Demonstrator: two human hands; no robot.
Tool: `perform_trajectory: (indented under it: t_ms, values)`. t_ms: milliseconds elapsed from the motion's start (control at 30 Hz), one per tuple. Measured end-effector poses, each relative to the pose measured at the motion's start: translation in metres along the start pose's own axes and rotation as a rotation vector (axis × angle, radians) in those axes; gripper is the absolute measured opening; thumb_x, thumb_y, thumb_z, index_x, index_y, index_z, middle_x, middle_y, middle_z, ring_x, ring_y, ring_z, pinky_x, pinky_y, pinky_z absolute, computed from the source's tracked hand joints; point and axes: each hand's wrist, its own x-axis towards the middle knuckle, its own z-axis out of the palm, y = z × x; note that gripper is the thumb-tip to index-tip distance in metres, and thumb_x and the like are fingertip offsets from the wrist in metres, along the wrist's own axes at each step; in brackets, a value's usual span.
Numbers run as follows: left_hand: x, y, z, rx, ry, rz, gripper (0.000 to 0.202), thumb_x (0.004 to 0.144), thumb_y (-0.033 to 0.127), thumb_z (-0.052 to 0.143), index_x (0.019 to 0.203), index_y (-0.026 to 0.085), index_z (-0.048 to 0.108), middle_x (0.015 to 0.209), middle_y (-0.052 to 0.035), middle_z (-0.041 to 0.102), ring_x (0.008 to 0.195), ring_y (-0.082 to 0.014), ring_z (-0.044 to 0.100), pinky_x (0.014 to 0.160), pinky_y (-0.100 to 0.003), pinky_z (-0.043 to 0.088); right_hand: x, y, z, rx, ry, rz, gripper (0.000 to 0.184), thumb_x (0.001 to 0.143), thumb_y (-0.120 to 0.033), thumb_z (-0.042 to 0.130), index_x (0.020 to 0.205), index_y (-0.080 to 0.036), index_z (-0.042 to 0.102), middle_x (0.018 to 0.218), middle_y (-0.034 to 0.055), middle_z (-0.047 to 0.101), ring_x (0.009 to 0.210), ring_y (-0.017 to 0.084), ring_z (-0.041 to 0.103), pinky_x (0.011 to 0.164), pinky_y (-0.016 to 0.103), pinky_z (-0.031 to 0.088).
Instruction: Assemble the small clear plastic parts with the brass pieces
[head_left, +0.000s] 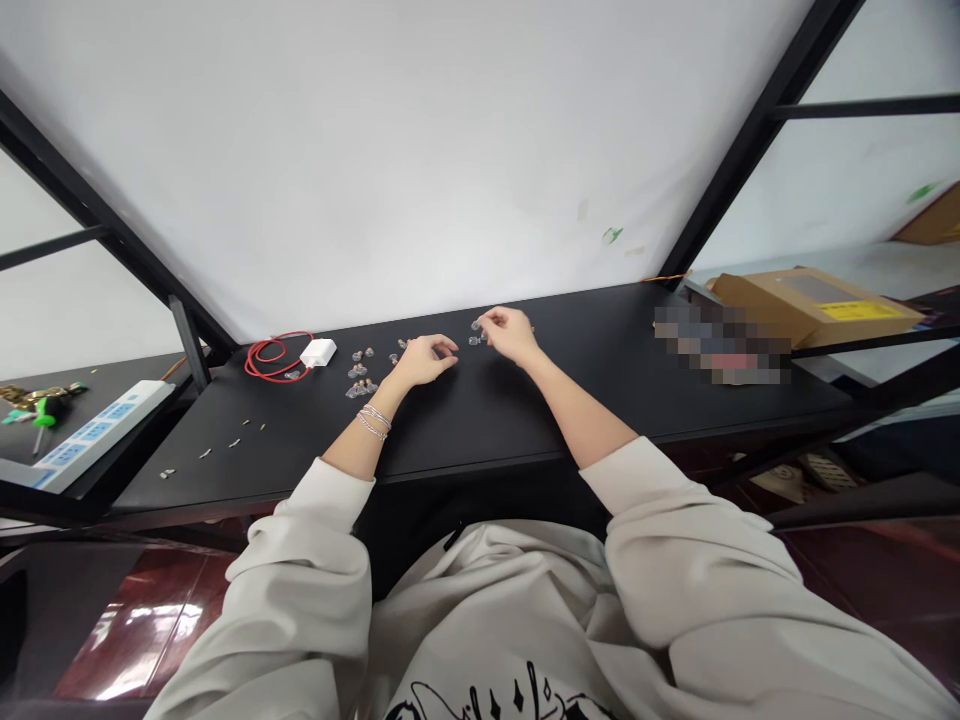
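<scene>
Clear pieces (352, 391), black table (480, 430), red cable (250, 367)

A loose, pale grey-beige fabric sweatshirt (510, 590) covers the torso, gathered in soft folds. At the scene's near edge it bears a black print (519, 696) of looping strokes and small pointed diamond shapes, partly cut off. The baggy left sleeve (300, 580) and right sleeve (675, 570) crease thickly, ending in smoother, lighter cuffs (634, 476). A silver-coloured, multi-strand bracelet (373, 422) circles the left wrist.
</scene>
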Motion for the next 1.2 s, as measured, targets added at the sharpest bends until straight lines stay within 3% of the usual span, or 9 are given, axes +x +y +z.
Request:
perform_trajectory:
  t_ms: [100,167,333,433,600,767,1033,1200]
  values:
    - [-0.001,0.003,-0.001,0.015,0.008,-0.008,0.021,0.080,0.023,0.071,0.100,0.018,0.074,0.086,-0.0032,0.077,0.058,-0.0125,0.065,0.063,-0.026,0.054,0.012,0.010,-0.019,-0.041,0.169,0.096,0.023,0.089,-0.032,0.060,0.091,-0.014,0.075,0.083,0.0097,0.076,0.076,0.021,0.071,0.074,0.030,0.057]
    - [0.000,0.003,-0.006,0.045,0.034,-0.014,0.019,0.080,0.023,0.071,0.098,0.019,0.075,0.086,-0.0032,0.077,0.060,-0.0134,0.066,0.066,-0.027,0.054,0.016,0.017,-0.028,-0.094,0.215,0.125,0.023,0.088,-0.031,0.061,0.090,-0.014,0.076,0.087,0.0108,0.077,0.081,0.023,0.072,0.078,0.033,0.058]
    - [0.002,-0.006,-0.030,0.127,0.230,-0.048,0.017,0.080,0.027,0.071,0.093,0.019,0.078,0.079,-0.0042,0.076,0.066,-0.0173,0.068,0.075,-0.030,0.055,0.014,0.020,-0.029,-0.268,0.114,0.138,0.016,0.087,-0.028,0.067,0.085,-0.015,0.077,0.091,0.0123,0.077,0.093,0.025,0.073,0.092,0.036,0.055]
    - [0.001,-0.015,-0.045,0.127,0.314,-0.118,0.016,0.080,0.027,0.069,0.091,0.018,0.078,0.077,-0.0046,0.075,0.062,-0.0170,0.067,0.073,-0.030,0.055,0.010,0.016,-0.025,-0.315,0.015,0.143,0.014,0.087,-0.026,0.069,0.085,-0.015,0.077,0.093,0.0121,0.077,0.095,0.025,0.072,0.092,0.036,0.055]
    - [-0.002,-0.025,-0.057,0.135,0.293,-0.193,0.015,0.079,0.026,0.070,0.089,0.018,0.077,0.078,-0.0053,0.076,0.052,-0.0141,0.063,0.060,-0.028,0.052,0.006,0.014,-0.024,-0.333,-0.067,0.119,0.011,0.087,-0.025,0.071,0.087,-0.016,0.077,0.094,0.0116,0.077,0.094,0.024,0.072,0.090,0.035,0.055]
    - [-0.002,-0.034,-0.063,0.130,0.233,-0.158,0.017,0.078,0.030,0.071,0.088,0.018,0.078,0.079,-0.0066,0.076,0.052,-0.0149,0.064,0.061,-0.029,0.054,0.006,0.014,-0.023,-0.325,-0.054,0.113,0.011,0.088,-0.025,0.070,0.088,-0.016,0.077,0.091,0.0109,0.077,0.091,0.023,0.072,0.087,0.033,0.054]
    - [-0.020,-0.060,-0.090,0.255,0.353,-0.182,0.019,0.078,0.033,0.069,0.086,0.019,0.079,0.077,-0.0066,0.076,0.076,-0.0222,0.071,0.076,-0.030,0.056,0.007,0.016,-0.022,-0.332,-0.054,0.093,0.010,0.085,-0.024,0.071,0.088,-0.016,0.078,0.091,0.0093,0.077,0.088,0.021,0.072,0.085,0.031,0.054]
    - [-0.034,-0.077,-0.107,0.240,0.377,-0.245,0.023,0.079,0.034,0.066,0.091,0.019,0.078,0.079,-0.0055,0.077,0.071,-0.0195,0.070,0.070,-0.027,0.054,0.007,0.016,-0.022,-0.335,-0.062,0.095,0.010,0.083,-0.018,0.070,0.088,-0.016,0.078,0.090,0.0087,0.078,0.088,0.021,0.071,0.083,0.030,0.054]
